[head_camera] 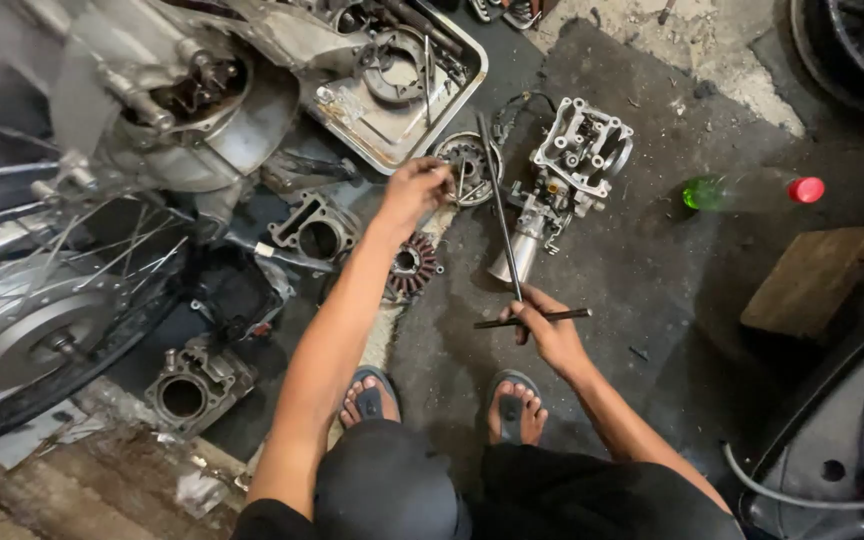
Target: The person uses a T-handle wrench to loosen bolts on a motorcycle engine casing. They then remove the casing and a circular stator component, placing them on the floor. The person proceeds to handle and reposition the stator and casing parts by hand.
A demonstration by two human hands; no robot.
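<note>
My left hand reaches forward and grips the edge of a round metal engine part lying on the floor beside a steel tray. My right hand is closed on a long dark T-handle wrench, whose shaft points away towards the tray and whose crossbar sticks out sideways. A grey cylinder head with a carburettor lies just right of the shaft. A copper-wound stator rests under my left forearm.
A spoked motorcycle wheel and engine case fill the left. Cylinder blocks lie on the floor. A green bottle with a red cap and a wooden block sit right. My sandalled feet are below.
</note>
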